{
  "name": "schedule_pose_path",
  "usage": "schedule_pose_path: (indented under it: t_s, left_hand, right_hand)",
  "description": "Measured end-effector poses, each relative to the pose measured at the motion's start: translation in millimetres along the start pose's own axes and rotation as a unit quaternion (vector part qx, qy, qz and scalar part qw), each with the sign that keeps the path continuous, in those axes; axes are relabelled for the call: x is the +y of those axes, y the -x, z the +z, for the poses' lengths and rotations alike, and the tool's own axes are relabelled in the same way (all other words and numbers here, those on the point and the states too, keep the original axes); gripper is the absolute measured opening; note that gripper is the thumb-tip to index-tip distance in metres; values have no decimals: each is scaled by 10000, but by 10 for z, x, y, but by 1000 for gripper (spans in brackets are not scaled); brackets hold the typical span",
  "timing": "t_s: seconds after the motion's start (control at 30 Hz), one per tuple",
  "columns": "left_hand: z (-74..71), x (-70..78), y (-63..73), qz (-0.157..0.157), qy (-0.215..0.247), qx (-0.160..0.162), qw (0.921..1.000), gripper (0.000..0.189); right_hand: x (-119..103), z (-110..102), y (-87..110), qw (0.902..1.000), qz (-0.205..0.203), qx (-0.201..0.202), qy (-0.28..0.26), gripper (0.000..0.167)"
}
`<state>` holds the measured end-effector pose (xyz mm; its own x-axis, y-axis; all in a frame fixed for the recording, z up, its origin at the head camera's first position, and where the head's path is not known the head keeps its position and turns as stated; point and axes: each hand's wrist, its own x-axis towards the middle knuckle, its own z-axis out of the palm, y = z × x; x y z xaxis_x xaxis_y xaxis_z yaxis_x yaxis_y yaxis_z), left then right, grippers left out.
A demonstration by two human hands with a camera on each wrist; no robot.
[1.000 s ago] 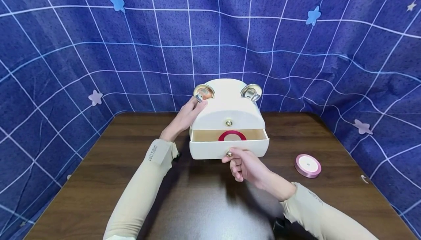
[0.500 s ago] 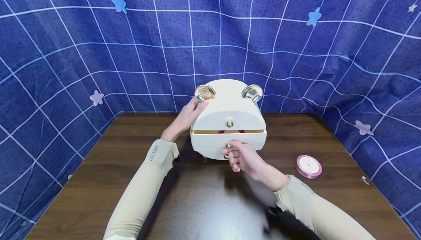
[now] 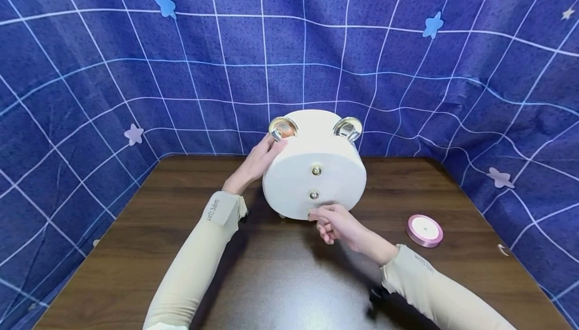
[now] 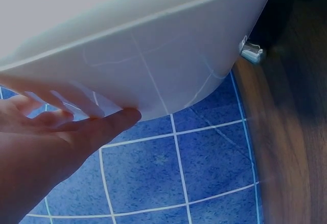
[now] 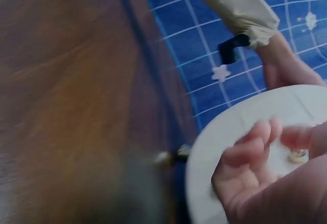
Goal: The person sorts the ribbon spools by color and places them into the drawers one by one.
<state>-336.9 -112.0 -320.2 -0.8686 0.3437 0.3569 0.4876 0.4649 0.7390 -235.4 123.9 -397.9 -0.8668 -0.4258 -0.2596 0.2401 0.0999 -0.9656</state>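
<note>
A white drawer box (image 3: 312, 141) shaped like an alarm clock stands on the table, two metal bells on its top. Its round front shows an upper knob (image 3: 316, 171) and a lower knob (image 3: 314, 195), and both drawers are flush. My left hand (image 3: 257, 160) rests against the box's upper left side beside the left bell (image 3: 283, 129); in the left wrist view its fingers lie along the curved white wall. Just below the lower knob, my right hand (image 3: 340, 225) hovers at the front's lower edge with loosely curled fingers, holding nothing. Whatever lies inside the drawers is hidden.
A pink ribbon spool (image 3: 424, 230) lies flat on the brown wooden table (image 3: 190, 249), to the right of the box. Behind the table hangs a blue gridded cloth (image 3: 217, 79) with stars. The right bell (image 3: 348, 129) sticks up from the box.
My right hand has pushed the lower drawer in, hiding the red ring inside, then left the knob and dropped slightly. The left hand has stayed on the box.
</note>
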Motion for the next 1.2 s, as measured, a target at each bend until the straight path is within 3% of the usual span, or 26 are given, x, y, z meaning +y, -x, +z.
schedule_pose_path:
  t_s: [0.13, 0.27, 0.4, 0.5, 0.77, 1.2]
  left_hand:
    - [-5, 1, 1, -52, 58, -9, 10000, 55]
    - [4, -5, -3, -83, 62, -12, 9999, 56]
    - [16, -13, -8, -74, 111, -31, 9999, 56]
    - [22, -22, -12, -80, 105, 3, 9999, 57]
    - [52, -24, -17, -31, 53, 46, 10000, 56]
    - [13, -1, -13, -35, 132, -48, 9999, 56]
  right_hand:
    - [134, -16, -52, 9982, 539, 255, 108, 36]
    - [208, 9, -166, 9942, 911, 278, -498, 44]
    - [240, 68, -232, 9884, 876, 422, -1169, 39]
    - [258, 108, -236, 9858, 816, 631, -1324, 32]
    - [287, 158, -160, 9843, 780, 866, -1329, 26]
    - [339, 245, 66, 9882, 810, 542, -1181, 29]
